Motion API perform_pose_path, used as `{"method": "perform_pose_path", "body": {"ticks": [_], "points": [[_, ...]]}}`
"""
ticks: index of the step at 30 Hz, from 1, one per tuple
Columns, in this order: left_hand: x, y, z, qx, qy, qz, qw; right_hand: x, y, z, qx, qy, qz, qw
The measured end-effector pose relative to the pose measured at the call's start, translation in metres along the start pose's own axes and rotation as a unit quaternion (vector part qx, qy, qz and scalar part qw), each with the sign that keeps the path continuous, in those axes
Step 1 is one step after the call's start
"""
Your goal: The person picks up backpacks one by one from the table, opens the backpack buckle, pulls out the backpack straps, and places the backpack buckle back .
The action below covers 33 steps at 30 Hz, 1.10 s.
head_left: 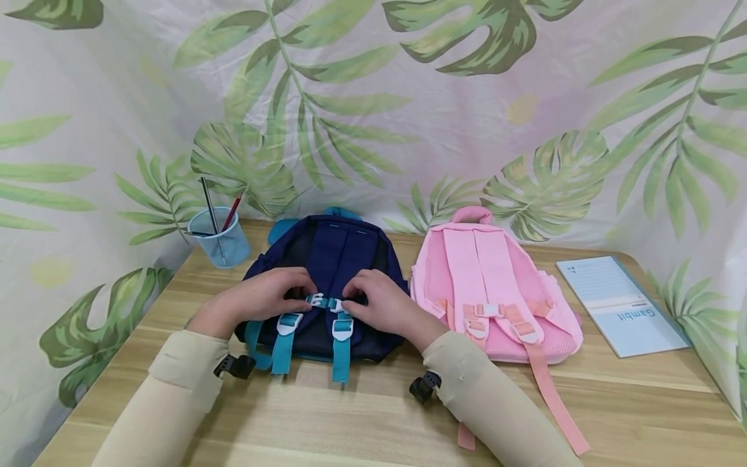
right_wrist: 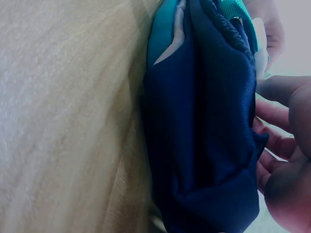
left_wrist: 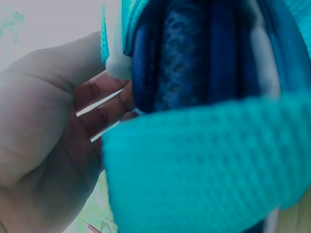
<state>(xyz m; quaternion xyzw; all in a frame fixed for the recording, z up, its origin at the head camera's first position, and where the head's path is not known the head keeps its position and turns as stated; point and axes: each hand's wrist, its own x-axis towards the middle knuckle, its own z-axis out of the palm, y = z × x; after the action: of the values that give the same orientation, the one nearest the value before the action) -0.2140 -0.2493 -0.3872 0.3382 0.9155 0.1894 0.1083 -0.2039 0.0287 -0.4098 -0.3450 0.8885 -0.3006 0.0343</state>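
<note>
A navy backpack [head_left: 344,253] lies on the table with its shoulder straps facing up. Across its straps runs a short teal chest strap with a white buckle [head_left: 317,299]. My left hand [head_left: 271,292] pinches the buckle's left side between thumb and fingers. From the other side, my right hand [head_left: 382,301] pinches a white piece [head_left: 338,305] on the same chest strap. Whether the buckle's halves are joined, I cannot tell. Below, teal webbing [head_left: 341,363] hangs from white adjusters. In the left wrist view, a teal strap [left_wrist: 204,165] covers much of the bag.
A pink backpack [head_left: 490,272] lies close on the right, its loose strap trailing toward the table's front. Farther right is a light blue notebook [head_left: 624,305]. A blue mesh cup [head_left: 224,243] with pens stands at the back left. Leaf-printed cloth [head_left: 350,97] hangs behind the table.
</note>
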Motion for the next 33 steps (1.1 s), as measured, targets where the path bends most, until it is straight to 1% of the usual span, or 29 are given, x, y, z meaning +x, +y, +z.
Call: {"method": "perform_pose_path", "body": {"ticks": [5, 10, 18, 26, 30, 33], "points": [[-0.004, 0.003, -0.005, 0.007, 0.016, 0.008, 0.9998, 0.002, -0.001, 0.001, 0.005, 0.019, -0.012, 0.9997], [-0.007, 0.005, -0.010, 0.008, 0.033, 0.013, 0.9994, 0.006, -0.004, 0.002, 0.010, 0.013, -0.025, 0.9996], [-0.014, 0.008, -0.017, -0.017, 0.046, 0.005, 0.9988, 0.011, -0.010, 0.007, 0.008, 0.006, -0.012, 0.9999], [-0.019, 0.009, -0.023, -0.016, 0.067, 0.005, 0.9976, 0.019, -0.020, 0.010, -0.014, -0.006, 0.009, 0.9998], [-0.020, 0.009, -0.025, -0.020, 0.072, 0.006, 0.9972, 0.022, -0.023, 0.012, -0.023, -0.001, 0.012, 0.9997], [-0.020, 0.009, -0.026, -0.030, 0.078, 0.012, 0.9964, 0.025, -0.024, 0.012, -0.031, 0.001, 0.012, 0.9995]]}}
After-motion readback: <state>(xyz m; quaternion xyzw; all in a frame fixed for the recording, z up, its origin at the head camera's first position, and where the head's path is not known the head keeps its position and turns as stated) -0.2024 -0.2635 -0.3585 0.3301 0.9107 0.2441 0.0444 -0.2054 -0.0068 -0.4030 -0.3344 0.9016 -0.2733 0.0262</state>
